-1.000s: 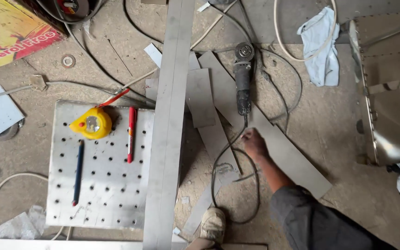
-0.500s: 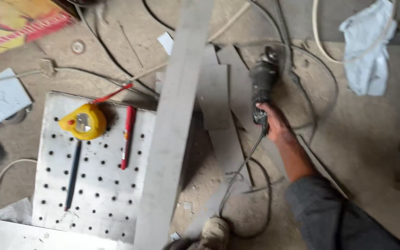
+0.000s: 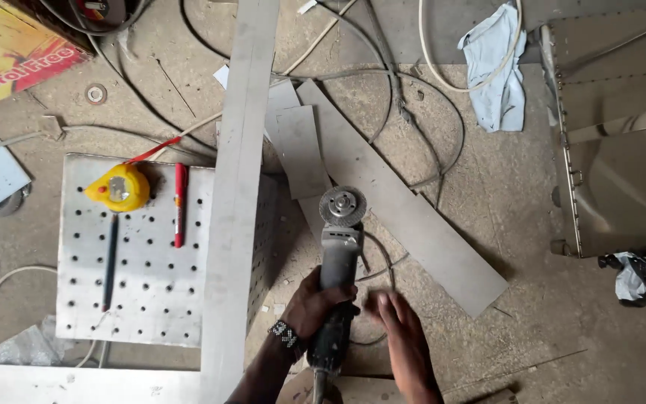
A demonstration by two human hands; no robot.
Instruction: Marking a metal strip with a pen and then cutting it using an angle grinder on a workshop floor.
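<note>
Left hand (image 3: pixel 315 305) is clenched around the body of the angle grinder (image 3: pixel 336 280), while the right hand (image 3: pixel 405 337) hovers just beside it with fingers spread, grasping nothing. The grinder's long axis runs near to far, its disc (image 3: pixel 342 206) at the far end, over the long steel strip (image 3: pixel 405 206) lying diagonally on the floor. Grey-bodied, the tool has a round, worn metallic disc and a cable trailing from its near end.

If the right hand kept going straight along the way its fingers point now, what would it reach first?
The right hand points up-frame, slightly left. First in that line is probably the black cable looped on the floor beside the angle grinder; height above the floor is unclear.
</note>
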